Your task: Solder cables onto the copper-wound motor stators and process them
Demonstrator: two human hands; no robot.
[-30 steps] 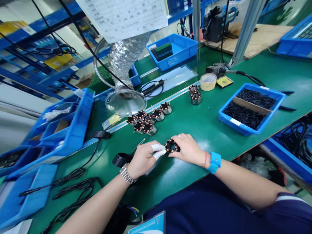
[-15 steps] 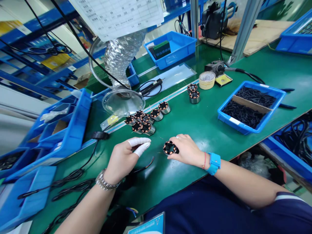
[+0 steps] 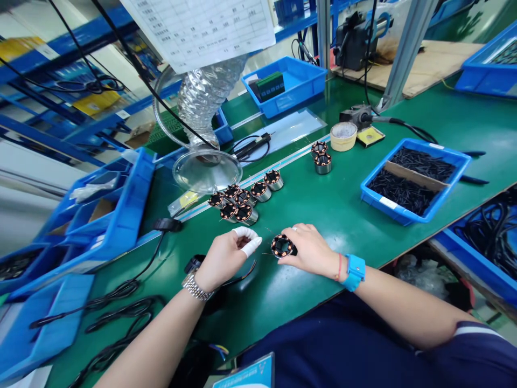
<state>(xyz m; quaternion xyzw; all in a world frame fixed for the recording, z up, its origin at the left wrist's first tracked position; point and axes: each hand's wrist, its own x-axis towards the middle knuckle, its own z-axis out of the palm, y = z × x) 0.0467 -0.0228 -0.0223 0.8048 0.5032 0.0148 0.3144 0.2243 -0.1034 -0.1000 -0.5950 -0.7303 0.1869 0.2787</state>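
My right hand point(image 3: 309, 249) is closed around a motor stator point(image 3: 281, 246), a short metal ring with copper windings, its open end tilted towards me. Fine wire ends stick out from its left side. White finger covers sit on the thumb and index finger of my left hand point(image 3: 228, 258). Those two fingertips are pinched together just left of the stator, apart from its ring; whether a thin wire is between them is too small to tell. Beyond my left hand stands a group of several more stators point(image 3: 244, 213). Below its wrist, a black cable with bare coloured ends point(image 3: 246, 272) lies partly hidden.
Two stators point(image 3: 322, 161) stand farther back, near a tape roll point(image 3: 343, 136). A blue tray of black tubing pieces point(image 3: 416, 178) is at right. An extraction hood point(image 3: 208, 170) hangs at centre left. Cables point(image 3: 121, 312) and blue bins point(image 3: 117, 215) occupy the left side.
My left hand has moved right, its pinched fingertips coming nearer the stator. My right hand keeps its hold on the stator in nearly the same place.
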